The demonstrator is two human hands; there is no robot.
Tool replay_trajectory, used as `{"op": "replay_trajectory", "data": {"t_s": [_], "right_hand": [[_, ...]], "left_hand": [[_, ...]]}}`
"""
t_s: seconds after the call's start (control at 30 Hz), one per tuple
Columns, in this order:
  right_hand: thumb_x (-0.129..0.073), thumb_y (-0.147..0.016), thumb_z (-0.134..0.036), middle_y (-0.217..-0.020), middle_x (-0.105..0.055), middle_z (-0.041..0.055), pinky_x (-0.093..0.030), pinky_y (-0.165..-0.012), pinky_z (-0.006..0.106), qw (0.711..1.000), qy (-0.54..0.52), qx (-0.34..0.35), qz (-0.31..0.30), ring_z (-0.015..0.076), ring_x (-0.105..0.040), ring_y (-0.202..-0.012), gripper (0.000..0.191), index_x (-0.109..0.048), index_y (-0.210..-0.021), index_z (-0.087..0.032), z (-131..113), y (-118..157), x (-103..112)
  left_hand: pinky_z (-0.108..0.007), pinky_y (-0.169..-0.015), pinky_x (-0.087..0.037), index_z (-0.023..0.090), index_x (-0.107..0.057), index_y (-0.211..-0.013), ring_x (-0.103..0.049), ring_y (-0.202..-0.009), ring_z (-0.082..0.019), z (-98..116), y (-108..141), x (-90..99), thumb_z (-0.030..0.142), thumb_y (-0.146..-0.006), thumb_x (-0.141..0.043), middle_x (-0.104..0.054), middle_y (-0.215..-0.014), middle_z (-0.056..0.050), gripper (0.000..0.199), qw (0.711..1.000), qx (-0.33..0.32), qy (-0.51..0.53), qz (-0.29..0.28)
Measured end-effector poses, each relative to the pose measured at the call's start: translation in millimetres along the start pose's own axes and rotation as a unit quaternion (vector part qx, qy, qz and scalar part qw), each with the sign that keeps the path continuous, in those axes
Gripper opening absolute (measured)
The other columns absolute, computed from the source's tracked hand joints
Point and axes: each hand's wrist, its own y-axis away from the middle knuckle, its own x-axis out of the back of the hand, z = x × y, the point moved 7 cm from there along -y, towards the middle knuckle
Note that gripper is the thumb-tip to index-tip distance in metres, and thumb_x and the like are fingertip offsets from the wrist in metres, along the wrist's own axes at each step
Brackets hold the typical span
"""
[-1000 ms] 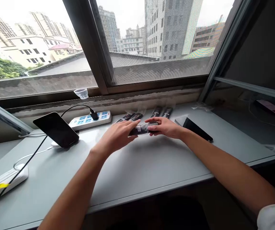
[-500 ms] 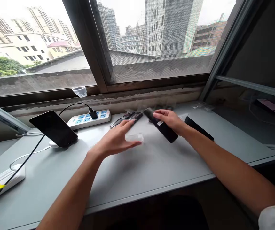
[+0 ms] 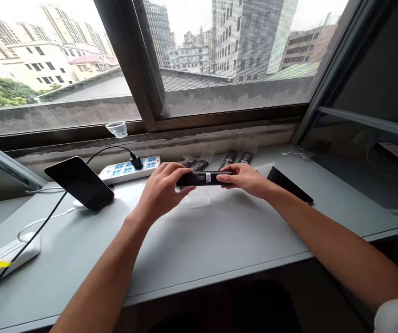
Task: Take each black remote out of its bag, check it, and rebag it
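Observation:
A slim black box point(image 3: 199, 178) with a small white label on its side is held level above the desk between my two hands. My left hand point(image 3: 167, 181) grips its left end, thumb below and fingers over the top. At the other end, my right hand point(image 3: 242, 179) pinches it, thumb on the near side. Beneath it lies a clear plastic bag point(image 3: 197, 200), partly covered. Right of my right hand, a second black box piece point(image 3: 291, 186) rests on the desk. Behind my hands are several dark items in clear bags point(image 3: 228, 159), partly hidden.
On the left, a black-screened tablet or phone point(image 3: 79, 182) leans on a stand near a white power strip point(image 3: 129, 169) with a plug in it. Another white strip point(image 3: 8, 259) and cables lie at the left edge. A clear plastic cup point(image 3: 117, 129) sits by the window.
My left hand has closed on the left end of the black box. My right hand has turned the box from slanting to level, its labelled narrow side now facing me.

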Motion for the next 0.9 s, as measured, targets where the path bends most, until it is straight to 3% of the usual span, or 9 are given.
{"op": "replay_trajectory", "data": {"t_s": [0.13,0.3,0.4,0.6,0.9], "right_hand": [[-0.090,-0.079,-0.047,-0.082,-0.076,0.0058,-0.058,-0.073,0.026,0.998,0.030,0.038,-0.027,0.0164,-0.071,-0.075,0.040,-0.079,-0.102,-0.017,-4.1,3.1,-12.4],[-0.088,-0.081,-0.050,-0.085,-0.077,0.0065,-0.057,-0.073,0.029,0.997,0.043,0.044,-0.056,0.0185,-0.071,-0.078,0.041,-0.080,-0.104,-0.017,-6.2,5.5,-18.4],[-0.086,-0.082,-0.052,-0.088,-0.077,0.0074,-0.058,-0.073,0.032,0.995,0.055,0.052,-0.058,0.0201,-0.071,-0.079,0.044,-0.080,-0.109,-0.018,-7.0,5.4,-18.2],[-0.082,-0.081,-0.059,-0.079,-0.072,0.0024,-0.046,-0.058,0.030,0.970,0.202,0.135,0.028,0.0170,-0.060,-0.066,0.045,-0.082,-0.107,-0.022,-18.1,8.2,-7.3],[-0.085,-0.081,-0.054,-0.085,-0.073,0.0033,-0.055,-0.069,0.034,0.975,0.170,0.139,0.041,0.0197,-0.069,-0.073,0.041,-0.075,-0.107,-0.023,-21.3,5.9,8.9]], "left_hand": [[-0.050,-0.105,-0.052,0.023,-0.067,-0.133,-0.062,-0.120,-0.032,19.5,-0.7,-14.2,0.037,-0.094,-0.076,-0.070,-0.129,-0.011,0.042,0.998,-0.048,-0.020,-0.036],[-0.045,-0.096,-0.057,0.023,-0.067,-0.134,-0.066,-0.110,-0.028,26.0,0.7,-23.0,0.033,-0.099,-0.069,-0.071,-0.126,-0.010,0.036,0.997,-0.064,-0.001,-0.046],[-0.044,-0.095,-0.059,0.023,-0.067,-0.134,-0.066,-0.108,-0.028,24.3,2.2,-22.1,0.032,-0.100,-0.066,-0.071,-0.124,-0.011,0.035,0.997,-0.071,0.005,-0.042],[-0.042,-0.086,-0.060,0.023,-0.071,-0.130,-0.069,-0.109,-0.030,15.9,2.4,-22.4,0.037,-0.098,-0.069,-0.073,-0.124,-0.010,0.035,0.996,-0.028,-0.041,-0.077],[-0.041,-0.081,-0.059,0.025,-0.072,-0.131,-0.072,-0.105,-0.030,-8.2,7.0,-12.2,0.042,-0.100,-0.063,-0.073,-0.127,-0.009,0.036,0.992,0.017,-0.089,-0.093]]}}
